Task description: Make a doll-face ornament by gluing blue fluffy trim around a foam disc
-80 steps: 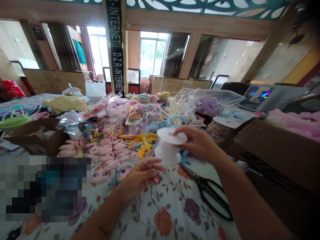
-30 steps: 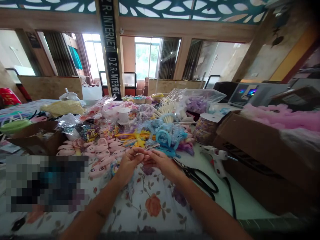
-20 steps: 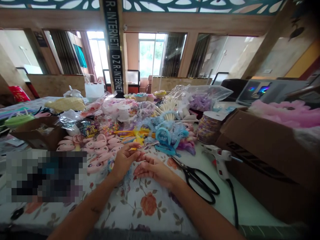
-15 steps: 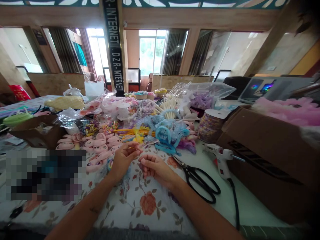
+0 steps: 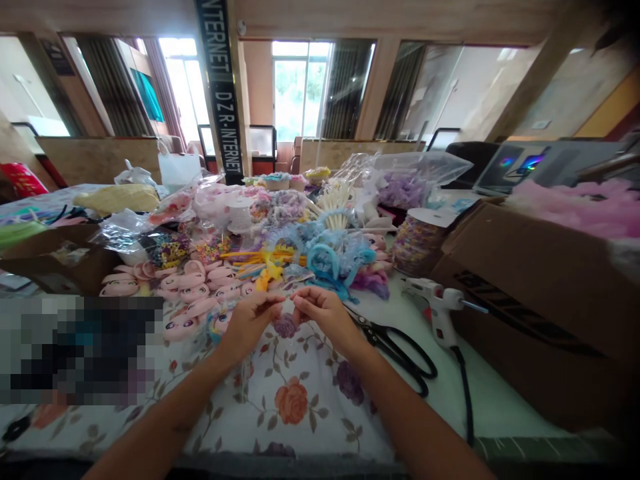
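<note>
Fingertips pinched, my left hand (image 5: 254,321) is raised over the flowered tablecloth (image 5: 220,427). My right hand (image 5: 325,315) faces it in a like pinch, a small gap between the two. Whatever thin or small thing they hold is too small to make out. Pink doll heads with faces (image 5: 194,290) lie in a cluster to the left of my left hand. A blue-haired doll piece (image 5: 220,321) is right beside my left wrist. Black-handled scissors (image 5: 400,347) lie close to my right forearm, and a white glue gun (image 5: 443,307) rests farther right.
A large cardboard box (image 5: 520,307) with pink netting takes up the right side. Near it stands a spool of colourful trim (image 5: 420,241). Blue fluffy trim (image 5: 333,257) and yellow strips (image 5: 260,257) are heaped ahead. An open carton (image 5: 60,260) sits at left.
My right hand has risen, its fingers now level with my left hand's and pinched. The view has tilted down a little and shifted slightly right.
</note>
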`<state>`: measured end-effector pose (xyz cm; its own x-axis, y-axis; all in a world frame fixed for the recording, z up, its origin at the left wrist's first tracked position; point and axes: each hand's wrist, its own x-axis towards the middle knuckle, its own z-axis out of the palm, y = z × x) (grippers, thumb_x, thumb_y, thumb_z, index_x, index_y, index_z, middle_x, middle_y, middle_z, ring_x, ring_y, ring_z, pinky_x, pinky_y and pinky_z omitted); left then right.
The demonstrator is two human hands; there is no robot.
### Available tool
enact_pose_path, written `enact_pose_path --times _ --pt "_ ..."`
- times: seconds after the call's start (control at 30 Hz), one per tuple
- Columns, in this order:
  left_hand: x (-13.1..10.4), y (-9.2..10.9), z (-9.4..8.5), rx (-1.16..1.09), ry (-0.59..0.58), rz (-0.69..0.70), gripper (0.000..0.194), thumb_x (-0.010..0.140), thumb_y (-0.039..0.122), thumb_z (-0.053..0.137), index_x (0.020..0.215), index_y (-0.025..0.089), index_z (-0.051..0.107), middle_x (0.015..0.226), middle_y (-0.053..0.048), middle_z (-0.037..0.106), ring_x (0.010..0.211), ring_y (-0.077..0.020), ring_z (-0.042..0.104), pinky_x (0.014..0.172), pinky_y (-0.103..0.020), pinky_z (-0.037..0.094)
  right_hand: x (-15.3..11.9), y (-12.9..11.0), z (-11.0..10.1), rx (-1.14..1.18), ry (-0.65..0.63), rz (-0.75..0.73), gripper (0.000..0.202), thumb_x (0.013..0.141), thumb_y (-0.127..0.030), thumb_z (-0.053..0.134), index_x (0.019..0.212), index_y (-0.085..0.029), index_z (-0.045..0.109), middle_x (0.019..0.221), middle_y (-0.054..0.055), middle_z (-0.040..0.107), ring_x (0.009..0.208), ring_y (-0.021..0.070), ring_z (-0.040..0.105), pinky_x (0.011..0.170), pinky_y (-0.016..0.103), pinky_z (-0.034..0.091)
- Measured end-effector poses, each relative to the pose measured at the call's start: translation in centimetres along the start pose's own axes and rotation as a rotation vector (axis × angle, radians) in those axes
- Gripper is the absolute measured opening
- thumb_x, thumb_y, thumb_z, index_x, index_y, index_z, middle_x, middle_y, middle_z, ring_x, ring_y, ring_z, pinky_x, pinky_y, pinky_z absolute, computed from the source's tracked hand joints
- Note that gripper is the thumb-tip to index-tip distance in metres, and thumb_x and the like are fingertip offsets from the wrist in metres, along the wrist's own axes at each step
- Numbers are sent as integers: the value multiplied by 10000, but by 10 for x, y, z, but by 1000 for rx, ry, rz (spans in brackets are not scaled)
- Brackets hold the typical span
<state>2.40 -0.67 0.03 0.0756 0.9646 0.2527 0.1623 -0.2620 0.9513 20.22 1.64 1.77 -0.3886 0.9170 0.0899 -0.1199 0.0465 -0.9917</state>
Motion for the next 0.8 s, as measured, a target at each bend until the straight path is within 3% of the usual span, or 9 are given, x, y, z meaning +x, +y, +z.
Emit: enact_pose_path --times 0.2,0.3,0.4,0.47,0.53,0.63,0.67,0.73,0.8 --pt "-2 0 3 -16 -86 -36 189 839 344 586 820 163 636 702 -8 628 655 -137 610 653 -262 500 1 5 -2 -130 132 -100 248 723 -418 724 797 -181 723 752 19 662 723 163 571 695 297 436" --pt "-3 -1 7 -52 -115 -67 213 831 369 593 825 160 630 728 -21 642 666 -148 617 654 -275 508 0 4 -1 -109 148 -79 242 713 -407 732 799 -182 733 732 9 635 668 143 518 632 277 402" --pt "-5 8 9 63 -128 16 212 822 370 599 779 173 661 741 -36 658 676 -162 610 644 -275 495 0 3 2 -3 111 -4 277 714 -436 731 760 -165 694 594 -30 535 530 94 407 512 244 314" --pt "-3 18 0 188 -122 131 193 826 367 597 803 205 699 815 -53 690 773 -195 629 713 -293 498 0 2 3 65 89 19 296 720 -446 729 709 -163 644 542 -55 459 483 72 350 467 229 252" --pt "2 28 -25 308 -2 215 193 803 371 626 924 253 719 939 -58 711 875 -227 640 795 -316 496 0 2 5 99 73 47 314 720 -448 731 670 -168 598 525 -70 415 454 60 312 443 223 213" --pt "13 35 -98 617 412 166 240 821 384 568 951 239 709 959 -76 710 766 -230 650 698 -317 507 -2 0 6 33 46 108 331 715 -459 728 647 -176 570 514 -72 408 438 62 314 432 226 222" --pt "16 36 -129 830 491 89 227 818 365 553 897 221 709 929 -90 713 804 -253 653 724 -330 500 -2 0 7 -5 40 123 333 715 -465 723 646 -178 570 510 -70 415 437 67 328 434 229 236" --pt "21 33 -190 1225 464 -252 182 786 307 551 775 191 691 827 -120 710 866 -310 650 752 -367 486 -3 1 9 -73 41 133 329 718 -474 711 660 -178 581 510 -63 438 439 76 357 442 233 258" --pt "25 27 -239 1294 493 -401 95 697 190 594 694 128 667 734 -185 687 834 -373 651 728 -413 479 -2 3 10 -107 49 134 322 719 -476 703 677 -177 591 515 -58 454 443 80 373 448 232 271"
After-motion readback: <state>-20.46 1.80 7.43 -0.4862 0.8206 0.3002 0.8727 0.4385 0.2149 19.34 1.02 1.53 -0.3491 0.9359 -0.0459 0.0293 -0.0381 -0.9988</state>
